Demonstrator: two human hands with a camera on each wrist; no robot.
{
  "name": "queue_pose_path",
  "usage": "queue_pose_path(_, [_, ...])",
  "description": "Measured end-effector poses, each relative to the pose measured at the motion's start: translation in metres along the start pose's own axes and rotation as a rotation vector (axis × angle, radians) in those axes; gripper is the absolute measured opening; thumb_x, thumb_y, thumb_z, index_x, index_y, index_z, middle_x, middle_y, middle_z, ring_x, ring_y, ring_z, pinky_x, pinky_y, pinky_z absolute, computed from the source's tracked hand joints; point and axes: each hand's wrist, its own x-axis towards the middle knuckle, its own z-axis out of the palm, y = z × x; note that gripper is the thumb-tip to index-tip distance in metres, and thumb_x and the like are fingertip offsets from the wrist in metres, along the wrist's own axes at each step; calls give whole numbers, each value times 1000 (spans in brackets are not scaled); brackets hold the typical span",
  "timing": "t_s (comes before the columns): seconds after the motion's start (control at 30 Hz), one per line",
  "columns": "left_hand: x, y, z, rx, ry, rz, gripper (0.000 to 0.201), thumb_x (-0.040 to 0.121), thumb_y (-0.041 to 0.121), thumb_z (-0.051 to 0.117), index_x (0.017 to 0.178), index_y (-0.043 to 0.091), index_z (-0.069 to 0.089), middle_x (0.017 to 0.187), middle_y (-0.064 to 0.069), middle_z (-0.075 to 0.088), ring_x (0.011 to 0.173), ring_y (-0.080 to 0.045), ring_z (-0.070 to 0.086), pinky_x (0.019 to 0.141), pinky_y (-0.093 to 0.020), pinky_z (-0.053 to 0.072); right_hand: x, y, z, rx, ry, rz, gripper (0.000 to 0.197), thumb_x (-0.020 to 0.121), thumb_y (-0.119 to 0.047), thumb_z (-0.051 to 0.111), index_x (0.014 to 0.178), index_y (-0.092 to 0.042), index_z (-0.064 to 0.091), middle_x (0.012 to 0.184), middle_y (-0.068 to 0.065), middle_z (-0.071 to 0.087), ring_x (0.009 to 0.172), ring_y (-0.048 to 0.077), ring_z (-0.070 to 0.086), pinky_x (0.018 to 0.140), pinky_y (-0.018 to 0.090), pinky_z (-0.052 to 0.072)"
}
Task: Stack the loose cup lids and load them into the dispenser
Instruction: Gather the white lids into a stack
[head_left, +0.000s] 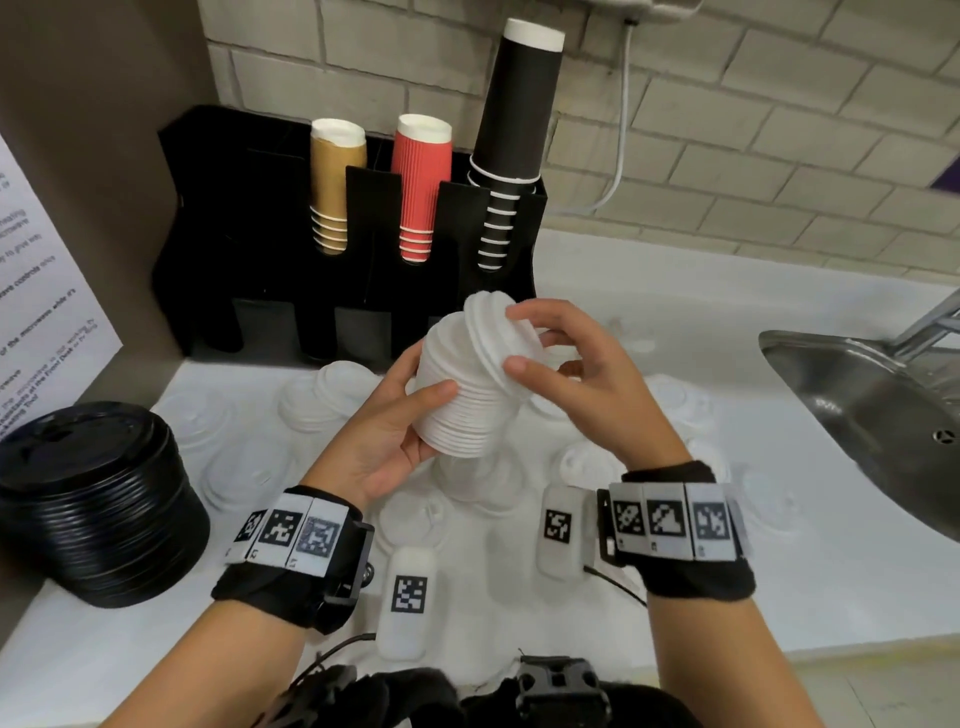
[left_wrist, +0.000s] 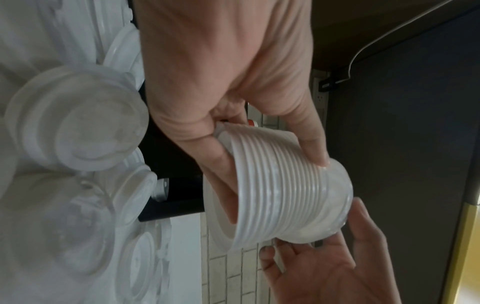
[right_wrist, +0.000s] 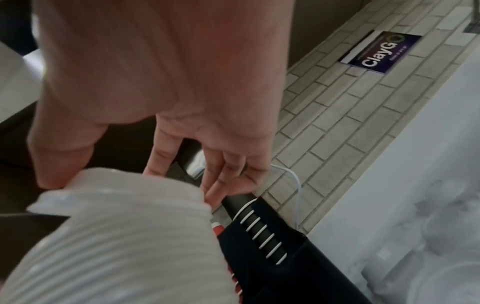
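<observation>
A tall stack of white lids (head_left: 457, 410) is held above the counter, in front of the black dispenser (head_left: 260, 234). My left hand (head_left: 395, 426) grips the stack's side, thumb in front. My right hand (head_left: 519, 338) pinches a few tilted top lids (head_left: 491, 332) between thumb and fingers at the stack's upper end. In the left wrist view the left hand (left_wrist: 233, 102) wraps the ribbed stack (left_wrist: 285, 189), with the right hand (left_wrist: 324, 267) below it. The right wrist view shows the right hand (right_wrist: 155, 102) over the stack (right_wrist: 116, 236). Several loose lids (head_left: 332, 395) lie on the counter.
A stack of black lids (head_left: 93, 504) stands at the left front. The dispenser holds tan cups (head_left: 332, 187), red cups (head_left: 421, 187) and black cups (head_left: 514, 130). A steel sink (head_left: 883, 405) is at the right. A brown wall with a paper notice (head_left: 31, 312) closes the left.
</observation>
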Motion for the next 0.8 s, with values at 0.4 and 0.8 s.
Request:
queue_pose_path(0.4, [-5,-6,8,129,-64,-35,100,43,44,96,134,39,54,124,0,67,113,-21,65,77,-31,58,-5,-3,1,-151,-31,-53,20,87,-22,70,105,-30,70,115,-12,63,110,0,53,80,6,35])
queue_pose_path(0.8, [-4,-6,11,-1,2,-1,111,40,45,97,139,30,48,128,2,66,116,-19,64,83,-38,60,-21,10,-30,-216,87,75,11,93,-29,62,103,-32,61,113,-11,61,102,5,58,75,13,43])
